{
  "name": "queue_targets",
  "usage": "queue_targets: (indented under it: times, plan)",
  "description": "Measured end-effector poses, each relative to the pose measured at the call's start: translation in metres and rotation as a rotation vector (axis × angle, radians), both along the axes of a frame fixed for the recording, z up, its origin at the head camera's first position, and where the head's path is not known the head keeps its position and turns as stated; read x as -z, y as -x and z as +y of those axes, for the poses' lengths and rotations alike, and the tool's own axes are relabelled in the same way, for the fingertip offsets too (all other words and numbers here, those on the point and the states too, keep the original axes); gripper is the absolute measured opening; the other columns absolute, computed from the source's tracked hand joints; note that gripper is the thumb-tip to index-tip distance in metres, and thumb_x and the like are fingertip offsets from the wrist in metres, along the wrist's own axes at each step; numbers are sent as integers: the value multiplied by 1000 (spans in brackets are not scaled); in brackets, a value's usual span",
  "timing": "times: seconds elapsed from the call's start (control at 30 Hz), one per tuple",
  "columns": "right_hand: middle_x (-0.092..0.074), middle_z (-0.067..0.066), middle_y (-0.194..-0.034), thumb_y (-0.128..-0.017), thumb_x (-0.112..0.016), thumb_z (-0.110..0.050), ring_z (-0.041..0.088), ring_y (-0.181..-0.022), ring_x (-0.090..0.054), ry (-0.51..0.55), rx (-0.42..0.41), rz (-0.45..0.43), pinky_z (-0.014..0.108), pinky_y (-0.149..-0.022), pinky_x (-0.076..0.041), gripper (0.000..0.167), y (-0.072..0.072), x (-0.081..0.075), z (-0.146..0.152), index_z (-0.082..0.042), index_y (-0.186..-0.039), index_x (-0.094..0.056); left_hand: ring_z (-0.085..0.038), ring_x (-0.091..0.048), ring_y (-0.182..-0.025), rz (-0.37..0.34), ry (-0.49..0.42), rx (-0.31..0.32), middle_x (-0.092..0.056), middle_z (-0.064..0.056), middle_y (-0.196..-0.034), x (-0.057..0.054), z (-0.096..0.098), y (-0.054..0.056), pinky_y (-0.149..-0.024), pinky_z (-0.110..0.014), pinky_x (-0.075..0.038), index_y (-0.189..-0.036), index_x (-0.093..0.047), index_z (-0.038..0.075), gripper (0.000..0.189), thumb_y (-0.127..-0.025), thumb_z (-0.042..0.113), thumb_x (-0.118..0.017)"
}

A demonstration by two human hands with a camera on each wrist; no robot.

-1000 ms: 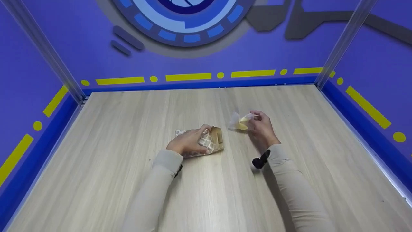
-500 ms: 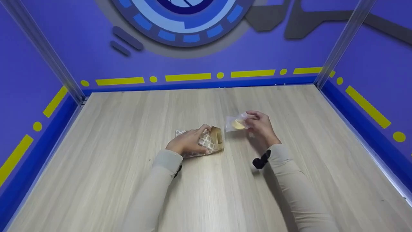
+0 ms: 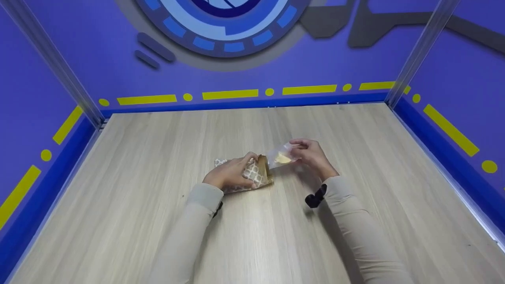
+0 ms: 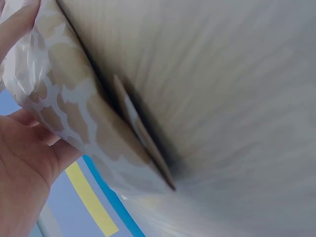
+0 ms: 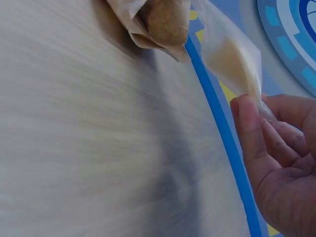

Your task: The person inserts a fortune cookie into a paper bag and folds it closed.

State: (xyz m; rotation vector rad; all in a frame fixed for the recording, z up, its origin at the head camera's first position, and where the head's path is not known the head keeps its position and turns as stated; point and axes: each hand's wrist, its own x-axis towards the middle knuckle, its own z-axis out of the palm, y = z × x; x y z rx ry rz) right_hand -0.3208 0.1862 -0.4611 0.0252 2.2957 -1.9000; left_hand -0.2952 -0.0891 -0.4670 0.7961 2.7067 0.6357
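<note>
A brown paper bag (image 3: 254, 172) with a white lattice pattern lies on the table, its mouth facing right. My left hand (image 3: 232, 172) grips it from above, thumb on the near side and fingers over the far side. In the right wrist view the brown inside of the bag's mouth (image 5: 165, 22) shows as a gap. My right hand (image 3: 309, 154) pinches a small translucent plastic bag (image 3: 281, 157) by its right end, between thumb and fingers. Something pale yellow (image 5: 229, 61) sits inside that plastic bag. Its left end is right at the paper bag's mouth.
The light wooden table (image 3: 158, 221) stretches around both hands. Blue-purple panels (image 3: 244, 79) with yellow markings stand along its back and sides. A black wrist camera (image 3: 315, 198) hangs under the right cuff.
My right hand has moved left and slightly nearer, bringing the plastic bag up to the paper bag's mouth. My left hand and the paper bag have stayed in place.
</note>
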Motion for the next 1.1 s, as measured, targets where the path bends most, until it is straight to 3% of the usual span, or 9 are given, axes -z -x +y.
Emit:
queue_targets:
  times: [0.27, 0.63, 1.1]
  plan:
    - [-59, 20, -118, -88, -57, -1, 14, -86, -61, -12, -44, -7, 27, -69, -55, 43, -1, 2, -9, 6, -130, -53, -23, -59, -103, 20, 7, 2, -61, -8, -120, -1, 0, 0, -91, -42, -48, -133, -33, 32, 72, -77, 37, -79]
    - [-62, 16, -107, -84, -58, 0, 18, -82, -63, -55, -37, 4, 38, -76, -57, 42, -3, 4, -23, 3, -125, -57, -20, -59, -97, 3, -33, 2, -61, -5, -117, 0, 0, 1, -85, -39, -50, -129, -35, 36, 69, -75, 33, -79]
    - [-62, 20, -110, -85, -59, -2, 16, -77, -64, -100, -38, 5, 30, -64, -57, 43, -4, 12, -37, 2, -128, -56, -25, -57, -118, 2, -16, -3, -57, -8, -132, -1, 0, 0, -98, -43, -46, -133, -33, 34, 73, -77, 35, -79]
